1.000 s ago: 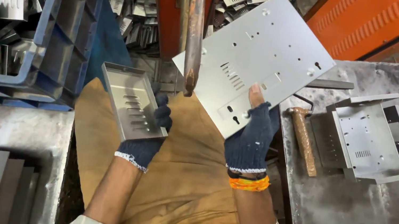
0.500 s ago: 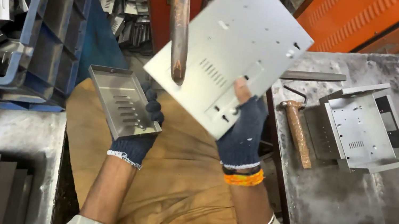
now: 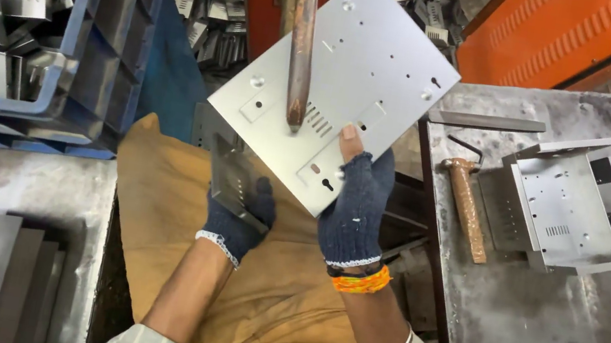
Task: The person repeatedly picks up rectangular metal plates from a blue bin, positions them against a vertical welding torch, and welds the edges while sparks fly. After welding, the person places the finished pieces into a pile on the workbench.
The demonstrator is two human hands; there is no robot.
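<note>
My right hand [image 3: 356, 205] grasps the flat sheet-metal plate [image 3: 342, 78] by its lower edge, thumb on top; compared with a second ago the plate sits higher and more tilted, its face now behind the tip of the rusty lever [image 3: 299, 38]. My left hand [image 3: 237, 210] clenches the small bent bracket [image 3: 232, 176], now turned edge-on and lowered towards the tan cloth [image 3: 151, 204] on my lap. The hammer [image 3: 466, 202] lies on the bench [image 3: 525, 341], untouched
</note>
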